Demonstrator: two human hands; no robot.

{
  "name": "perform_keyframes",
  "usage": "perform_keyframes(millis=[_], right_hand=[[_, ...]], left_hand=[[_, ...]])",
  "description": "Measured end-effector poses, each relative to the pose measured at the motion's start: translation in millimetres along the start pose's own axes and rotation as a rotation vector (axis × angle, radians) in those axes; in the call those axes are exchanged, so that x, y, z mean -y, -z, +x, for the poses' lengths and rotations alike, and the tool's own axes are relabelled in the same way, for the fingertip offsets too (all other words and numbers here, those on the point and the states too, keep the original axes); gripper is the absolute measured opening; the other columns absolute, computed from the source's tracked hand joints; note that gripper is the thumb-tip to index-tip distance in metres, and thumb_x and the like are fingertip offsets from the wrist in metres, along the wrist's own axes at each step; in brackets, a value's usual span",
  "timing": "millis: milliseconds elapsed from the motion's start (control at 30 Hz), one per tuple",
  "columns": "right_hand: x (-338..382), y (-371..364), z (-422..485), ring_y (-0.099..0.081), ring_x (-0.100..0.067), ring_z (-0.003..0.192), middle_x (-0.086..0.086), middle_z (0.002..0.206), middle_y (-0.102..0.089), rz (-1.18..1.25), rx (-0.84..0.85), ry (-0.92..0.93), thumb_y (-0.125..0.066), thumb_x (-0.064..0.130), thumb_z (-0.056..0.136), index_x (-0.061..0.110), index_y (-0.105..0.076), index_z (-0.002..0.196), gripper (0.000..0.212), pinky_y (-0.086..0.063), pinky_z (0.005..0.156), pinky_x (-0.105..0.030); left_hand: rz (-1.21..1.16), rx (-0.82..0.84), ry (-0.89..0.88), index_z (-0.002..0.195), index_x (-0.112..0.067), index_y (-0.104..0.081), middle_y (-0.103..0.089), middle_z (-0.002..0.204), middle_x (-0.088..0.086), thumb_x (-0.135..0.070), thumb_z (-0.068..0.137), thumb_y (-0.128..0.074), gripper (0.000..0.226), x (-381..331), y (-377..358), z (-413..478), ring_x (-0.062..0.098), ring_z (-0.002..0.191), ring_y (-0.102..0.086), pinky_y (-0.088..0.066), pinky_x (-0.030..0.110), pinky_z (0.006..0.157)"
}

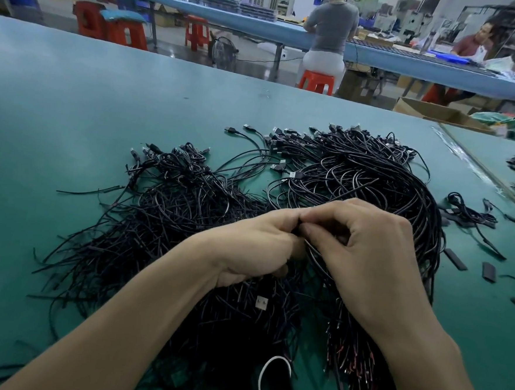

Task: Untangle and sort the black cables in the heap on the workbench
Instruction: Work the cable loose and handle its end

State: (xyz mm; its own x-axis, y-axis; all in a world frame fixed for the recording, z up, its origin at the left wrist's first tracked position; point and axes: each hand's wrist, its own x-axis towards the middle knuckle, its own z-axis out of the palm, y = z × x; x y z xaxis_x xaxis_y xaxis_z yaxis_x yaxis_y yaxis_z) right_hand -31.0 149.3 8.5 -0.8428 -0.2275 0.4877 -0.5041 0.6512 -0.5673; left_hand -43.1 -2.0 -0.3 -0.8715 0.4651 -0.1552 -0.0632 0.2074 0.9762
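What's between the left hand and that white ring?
In the head view, tangled black cables and one small silver plug lie between the left hand and the white ring.

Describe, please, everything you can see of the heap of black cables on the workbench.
The heap of black cables sprawls across the green workbench, thin, glossy-looking leads lying in loose curves. USB-style plugs bunch at its far edge; cut ends fan out to the left, and some near ends show red. The left hand and right hand both pinch strands above its middle.
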Motion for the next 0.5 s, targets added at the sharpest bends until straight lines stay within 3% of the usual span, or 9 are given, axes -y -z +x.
perform_keyframes(millis=[100, 233, 367, 500], right_hand=[[2, -3, -1, -0.065, 0.000, 0.080, 0.014, 0.084, -0.070, -0.003, 0.008, -0.025, -0.077, 0.013, 0.083, 0.027, -0.078, 0.092, 0.017, -0.050, 0.077, -0.015], [4, -6, -2, -0.062, -0.001, 0.084, 0.012, 0.088, -0.067, -0.034, 0.037, -0.064, -0.069, 0.016, 0.090, 0.027, -0.073, 0.092, 0.012, -0.047, 0.079, -0.016], [6, -12, -3, -0.056, 0.000, 0.087, 0.011, 0.092, -0.061, -0.049, 0.050, -0.105, -0.059, 0.018, 0.097, 0.029, -0.063, 0.089, 0.014, -0.041, 0.078, -0.007], [6, -12, -3, -0.055, 0.002, 0.079, 0.013, 0.086, -0.060, -0.002, -0.016, -0.125, -0.056, 0.020, 0.099, 0.031, -0.059, 0.088, 0.015, -0.038, 0.070, -0.005]], left_hand=[[-0.002, 0.011, -0.040, 0.087, -0.033, -0.064, -0.062, 0.065, -0.024, 0.018, 0.090, -0.033, 0.060, 1, -1, -1, -0.001, 0.061, -0.047, -0.037, 0.017, 0.054], [-0.019, 0.036, -0.078, 0.093, -0.024, -0.058, -0.061, 0.058, -0.027, 0.022, 0.089, -0.029, 0.055, -3, -4, -4, -0.013, 0.056, -0.056, -0.041, 0.005, 0.051], [-0.046, 0.081, -0.098, 0.098, -0.020, -0.058, -0.060, 0.055, -0.028, 0.014, 0.095, -0.029, 0.045, -3, -3, -5, -0.014, 0.052, -0.055, -0.039, 0.002, 0.050], [-0.169, 0.057, -0.100, 0.098, -0.016, -0.060, -0.059, 0.059, -0.020, 0.005, 0.098, -0.035, 0.033, -1, -2, -3, -0.006, 0.051, -0.051, -0.038, 0.009, 0.047]])
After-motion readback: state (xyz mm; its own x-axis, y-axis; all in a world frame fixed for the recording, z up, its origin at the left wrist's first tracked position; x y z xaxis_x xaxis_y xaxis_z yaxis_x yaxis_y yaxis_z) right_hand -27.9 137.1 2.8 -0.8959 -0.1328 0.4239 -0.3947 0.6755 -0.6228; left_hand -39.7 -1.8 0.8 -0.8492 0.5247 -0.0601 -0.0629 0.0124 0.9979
